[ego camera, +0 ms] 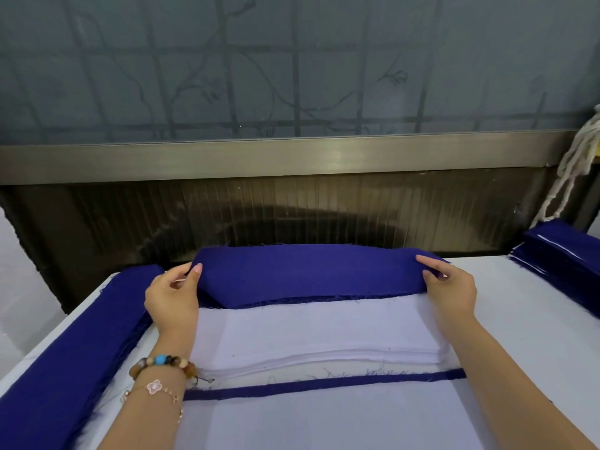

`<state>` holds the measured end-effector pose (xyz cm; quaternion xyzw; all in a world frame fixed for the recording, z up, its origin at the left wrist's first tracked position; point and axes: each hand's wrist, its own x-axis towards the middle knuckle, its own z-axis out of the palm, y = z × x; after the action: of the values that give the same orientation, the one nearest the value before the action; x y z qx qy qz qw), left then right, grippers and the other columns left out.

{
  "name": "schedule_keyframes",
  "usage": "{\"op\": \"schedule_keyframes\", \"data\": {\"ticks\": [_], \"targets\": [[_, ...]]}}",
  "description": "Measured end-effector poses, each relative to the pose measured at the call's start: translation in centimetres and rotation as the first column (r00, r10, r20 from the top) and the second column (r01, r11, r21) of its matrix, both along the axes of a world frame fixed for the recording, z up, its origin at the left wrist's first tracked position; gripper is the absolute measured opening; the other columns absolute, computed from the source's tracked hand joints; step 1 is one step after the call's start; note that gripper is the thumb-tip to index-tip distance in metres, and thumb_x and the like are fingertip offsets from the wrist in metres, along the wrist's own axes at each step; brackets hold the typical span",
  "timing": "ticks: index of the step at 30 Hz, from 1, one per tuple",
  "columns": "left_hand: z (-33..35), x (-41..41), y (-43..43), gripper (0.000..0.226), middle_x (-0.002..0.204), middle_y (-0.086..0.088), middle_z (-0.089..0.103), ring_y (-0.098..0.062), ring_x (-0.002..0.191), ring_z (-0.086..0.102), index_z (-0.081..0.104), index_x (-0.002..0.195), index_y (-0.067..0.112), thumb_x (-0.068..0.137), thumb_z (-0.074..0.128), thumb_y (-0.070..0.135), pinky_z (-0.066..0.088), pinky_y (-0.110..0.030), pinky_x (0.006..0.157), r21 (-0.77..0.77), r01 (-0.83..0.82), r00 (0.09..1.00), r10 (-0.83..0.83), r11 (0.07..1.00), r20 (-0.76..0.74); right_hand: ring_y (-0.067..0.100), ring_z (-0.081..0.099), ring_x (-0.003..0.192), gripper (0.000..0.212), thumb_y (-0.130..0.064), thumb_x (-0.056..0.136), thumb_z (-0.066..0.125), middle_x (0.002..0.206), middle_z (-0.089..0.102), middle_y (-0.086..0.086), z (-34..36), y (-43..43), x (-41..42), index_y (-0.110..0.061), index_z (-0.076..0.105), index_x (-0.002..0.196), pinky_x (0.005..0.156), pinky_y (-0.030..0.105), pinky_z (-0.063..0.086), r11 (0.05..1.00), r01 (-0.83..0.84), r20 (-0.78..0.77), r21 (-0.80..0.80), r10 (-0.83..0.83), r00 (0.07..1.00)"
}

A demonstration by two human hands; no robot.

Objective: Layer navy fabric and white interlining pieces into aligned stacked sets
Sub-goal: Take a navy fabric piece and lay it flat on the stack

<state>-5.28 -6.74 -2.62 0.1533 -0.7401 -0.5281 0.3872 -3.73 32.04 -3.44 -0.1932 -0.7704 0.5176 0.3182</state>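
A long navy fabric piece [308,272] is held up above the table, stretched between both hands. My left hand [172,295] pinches its left end and my right hand [449,289] pinches its right end. Below it lies a stack of white interlining pieces [318,332], its near edge slightly fanned. A narrow navy edge [324,383] of a lower piece shows just in front of that stack, and another white piece [324,420] lies nearer to me.
A long pile of navy strips [71,345] runs along the table's left side. Another navy stack with white layers [565,258] sits at the far right. The white table [519,319] ends at a dark wall panel behind. A white cord [571,167] hangs at the right.
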Motion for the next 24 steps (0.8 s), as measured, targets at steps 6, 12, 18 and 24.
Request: {"op": "schedule_keyframes", "data": {"ticks": [6, 12, 18, 24], "targets": [[0.0, -0.4, -0.1, 0.030, 0.098, -0.002, 0.070, -0.009, 0.083, 0.066, 0.066, 0.118, 0.013, 0.090, 0.067, 0.021, 0.055, -0.030, 0.076, 0.188, 0.094, 0.996, -0.094, 0.978, -0.005, 0.021, 0.054, 0.080, 0.041, -0.004, 0.096, 0.049, 0.091, 0.054, -0.008, -0.1, -0.1, 0.4, -0.030, 0.060, 0.126, 0.074, 0.030, 0.050, 0.997, -0.055, -0.091, 0.056, 0.060, 0.994], [1.5, 0.5, 0.6, 0.031, 0.098, -0.005, 0.070, -0.008, 0.077, 0.064, 0.066, 0.119, 0.012, 0.089, 0.068, 0.019, 0.053, -0.028, 0.070, 0.183, 0.095, 0.995, -0.095, 0.978, -0.005, 0.022, 0.055, 0.082, 0.045, -0.006, 0.097, 0.049, 0.094, 0.048, -0.014, 0.6, 0.5, 2.4, -0.029, 0.053, 0.135, 0.078, 0.034, 0.052, 0.999, -0.032, -0.129, 0.018, 0.034, 0.991], [2.5, 4.5, 0.0, 0.021, 0.083, 0.001, 0.069, -0.013, 0.073, 0.065, 0.068, 0.110, 0.013, 0.089, 0.068, 0.015, 0.047, -0.023, 0.059, 0.197, 0.185, 0.980, -0.195, 0.963, 0.034, 0.011, 0.056, 0.084, 0.045, -0.004, 0.096, 0.049, 0.121, 0.050, -0.004, 2.0, 1.9, 7.5, -0.028, 0.053, 0.134, 0.070, 0.021, 0.046, 0.991, -0.129, -0.062, 0.022, 0.130, 0.990], [0.2, 8.8, -1.9, 0.017, 0.095, -0.005, 0.071, -0.019, 0.088, 0.068, 0.069, 0.106, 0.011, 0.089, 0.067, 0.011, 0.055, -0.029, 0.069, 0.322, 0.312, 0.922, -0.367, 0.894, 0.124, 0.021, 0.056, 0.094, 0.042, -0.004, 0.097, 0.049, 0.113, 0.049, -0.003, 1.3, 2.8, 12.8, -0.030, 0.057, 0.130, 0.080, 0.040, 0.053, 0.988, -0.137, 0.048, -0.068, 0.140, 0.989]]}}
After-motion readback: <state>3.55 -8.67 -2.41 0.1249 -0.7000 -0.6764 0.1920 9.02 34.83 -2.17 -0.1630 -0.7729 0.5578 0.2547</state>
